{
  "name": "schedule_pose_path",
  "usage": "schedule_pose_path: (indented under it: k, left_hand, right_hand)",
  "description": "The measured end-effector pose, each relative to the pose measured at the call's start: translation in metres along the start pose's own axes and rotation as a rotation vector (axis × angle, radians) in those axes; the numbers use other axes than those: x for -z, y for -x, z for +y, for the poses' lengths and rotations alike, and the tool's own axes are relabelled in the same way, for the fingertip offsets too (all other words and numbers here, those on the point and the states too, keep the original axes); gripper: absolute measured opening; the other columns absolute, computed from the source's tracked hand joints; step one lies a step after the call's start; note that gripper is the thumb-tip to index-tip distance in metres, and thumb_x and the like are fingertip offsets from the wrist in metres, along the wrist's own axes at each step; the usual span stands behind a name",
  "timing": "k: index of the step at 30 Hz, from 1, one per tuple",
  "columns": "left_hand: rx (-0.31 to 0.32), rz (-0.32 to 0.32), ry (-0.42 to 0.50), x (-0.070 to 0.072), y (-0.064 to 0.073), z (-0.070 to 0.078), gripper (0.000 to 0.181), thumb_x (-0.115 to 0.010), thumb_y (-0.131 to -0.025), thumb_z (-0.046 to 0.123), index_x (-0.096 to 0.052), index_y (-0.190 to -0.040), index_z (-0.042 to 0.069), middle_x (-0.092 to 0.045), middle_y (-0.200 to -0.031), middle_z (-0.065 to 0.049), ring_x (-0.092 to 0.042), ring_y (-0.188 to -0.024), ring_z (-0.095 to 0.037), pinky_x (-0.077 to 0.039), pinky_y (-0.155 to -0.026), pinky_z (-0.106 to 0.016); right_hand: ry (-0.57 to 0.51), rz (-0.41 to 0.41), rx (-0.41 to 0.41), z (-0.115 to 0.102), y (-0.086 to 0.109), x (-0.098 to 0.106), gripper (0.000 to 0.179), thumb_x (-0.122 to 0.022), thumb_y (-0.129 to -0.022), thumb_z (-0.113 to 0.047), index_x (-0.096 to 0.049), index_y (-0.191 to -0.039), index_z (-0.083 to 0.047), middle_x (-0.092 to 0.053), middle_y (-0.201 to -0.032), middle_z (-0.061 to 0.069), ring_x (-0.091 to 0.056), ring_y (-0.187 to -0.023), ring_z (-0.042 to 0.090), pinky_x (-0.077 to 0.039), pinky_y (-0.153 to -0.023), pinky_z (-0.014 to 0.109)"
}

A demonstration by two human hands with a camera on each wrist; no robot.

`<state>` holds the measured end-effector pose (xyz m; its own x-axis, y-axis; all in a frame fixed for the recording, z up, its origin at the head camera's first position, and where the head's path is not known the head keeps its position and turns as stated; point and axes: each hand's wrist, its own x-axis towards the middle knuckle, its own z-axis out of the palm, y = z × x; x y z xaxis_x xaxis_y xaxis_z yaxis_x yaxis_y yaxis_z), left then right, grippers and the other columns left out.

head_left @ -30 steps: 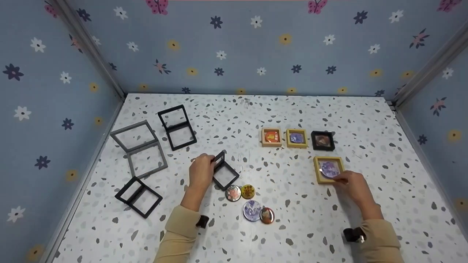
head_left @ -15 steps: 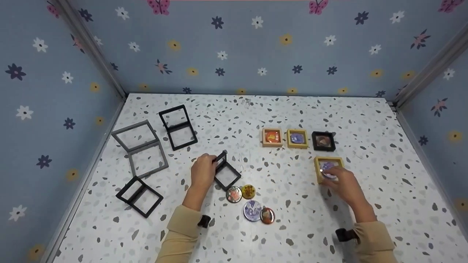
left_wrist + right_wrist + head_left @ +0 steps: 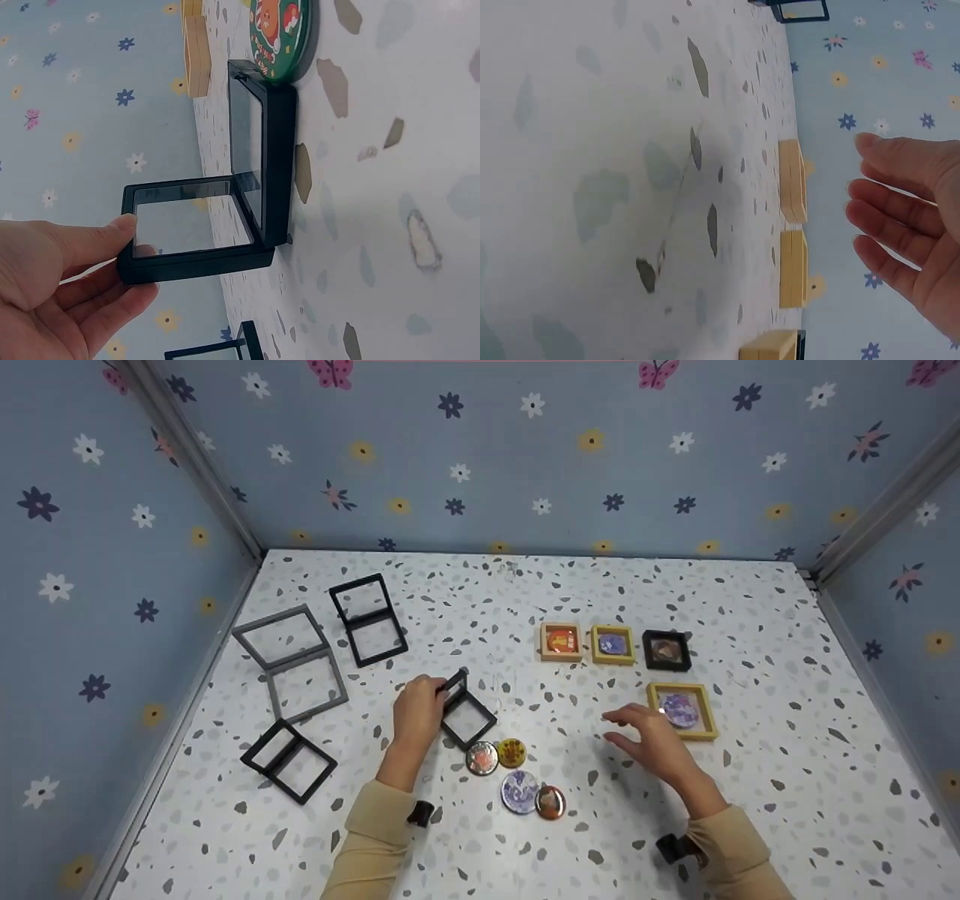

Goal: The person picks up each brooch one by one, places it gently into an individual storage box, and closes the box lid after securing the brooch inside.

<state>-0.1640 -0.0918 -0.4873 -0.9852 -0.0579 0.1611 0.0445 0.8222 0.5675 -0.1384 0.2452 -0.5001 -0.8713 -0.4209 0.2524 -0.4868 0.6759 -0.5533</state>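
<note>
Pinching black frame (image 3: 478,733) by eleven-o'clock rim with left fingers (image 3: 427,685); probably handling light, stiff, smooth-paned, favouring rim grips; holding nothing in parted right fingers (image 3: 628,715).

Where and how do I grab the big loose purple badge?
I'd pinch the loose purple badge by its left rim, coming in from the near left. It's round and lies flat, so the edge should be easiest; the red badge crowds its right side and the yellow badge lies beyond.
</note>
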Motion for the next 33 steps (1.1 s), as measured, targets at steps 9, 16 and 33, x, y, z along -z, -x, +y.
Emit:
schedule_pose_path:
  k: [9,16,33]
  left_hand:
    - [-0.013,0.012,0.010,-0.002,0.001,-0.001,0.013,-0.065,-0.078,0.005,-0.070,-0.090,0.003,-0.062,-0.078,-0.009,-0.060,-0.074,-0.024,-0.046,-0.066,-0.036]
    - [-0.017,0.016,0.002,-0.002,0.002,-0.002,0.014,-0.065,-0.077,0.006,-0.070,-0.090,0.004,-0.062,-0.078,-0.009,-0.059,-0.076,-0.026,-0.046,-0.067,-0.038]
    - [-0.033,0.052,-0.008,-0.003,0.004,-0.001,0.011,-0.067,-0.076,0.005,-0.070,-0.086,0.004,-0.061,-0.075,-0.009,-0.059,-0.073,-0.025,-0.047,-0.064,-0.037]
  right_hand:
    - [-0.025,-0.093,0.098,-0.017,-0.011,-0.027,0.024,-0.068,-0.077,-0.008,-0.064,-0.099,0.000,-0.062,-0.090,0.010,-0.059,-0.080,0.022,-0.048,-0.069,0.034]
    - [-0.018,-0.210,0.075,-0.029,-0.021,-0.041,0.029,-0.066,-0.079,-0.011,-0.061,-0.106,-0.001,-0.060,-0.093,0.009,-0.057,-0.084,0.022,-0.047,-0.072,0.035]
    - [0.080,-0.361,0.225,-0.046,-0.048,-0.070,0.040,-0.069,-0.076,-0.017,-0.058,-0.110,0.002,-0.057,-0.102,0.011,-0.053,-0.094,0.023,-0.044,-0.082,0.035]
